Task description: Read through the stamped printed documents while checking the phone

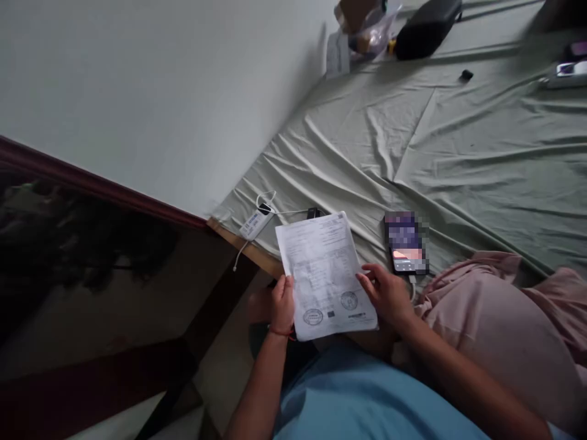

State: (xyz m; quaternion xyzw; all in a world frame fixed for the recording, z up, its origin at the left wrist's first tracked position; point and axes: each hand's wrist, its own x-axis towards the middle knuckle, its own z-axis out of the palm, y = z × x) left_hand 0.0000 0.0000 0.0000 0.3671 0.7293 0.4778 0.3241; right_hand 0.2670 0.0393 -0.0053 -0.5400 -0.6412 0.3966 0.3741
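A small stack of printed paper sheets (321, 275) is tilted in front of my body, its top page bearing round stamps and lines of text too small to read. My left hand (282, 302), with a red string at the wrist, grips the left edge, thumb on top. At the right edge, the thumb and curled fingers of my right hand (387, 296) touch the sheets; the fingers' undersides are hidden. Just beyond that hand, a phone (406, 241) lies with its screen lit and a white cable plugged into its lower end.
A white power strip (255, 225) with a cable lies at the edge of the green-sheeted bed (339, 140). Pink cloth (495, 311) is bunched at right. Farther back are a black case (428, 27), a plastic bag (373, 33) and a small black object (466, 75). A wall (160, 91) rises at left.
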